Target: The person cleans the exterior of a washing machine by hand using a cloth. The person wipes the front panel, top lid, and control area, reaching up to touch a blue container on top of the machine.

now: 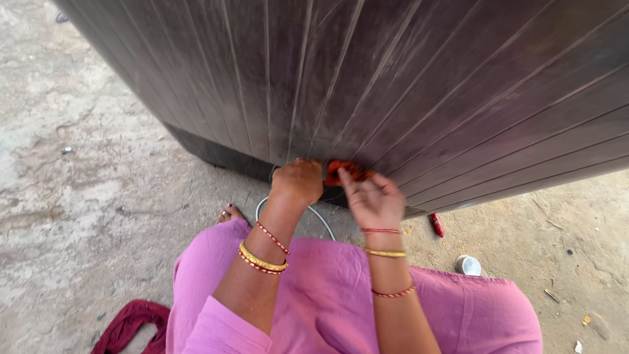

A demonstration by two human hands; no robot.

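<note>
My left hand (298, 181) is closed in a fist against the lower edge of a large dark ribbed panel (419, 85). It seems to grip something at the panel's bottom, which its fingers hide. My right hand (372, 198) has its fingers spread and touches an orange-red object (347, 170), perhaps a cloth or scrubber, pressed against the panel's base. Both wrists wear gold and red bangles. My pink garment (341, 301) fills the bottom of the view.
Rough concrete ground (92, 196) lies all around. A thin white cord (321, 219) curves below my hands. A small round metal lid (468, 265) and a red item (437, 225) lie to the right. A maroon cloth (128, 324) sits at the lower left. My toes (230, 212) show.
</note>
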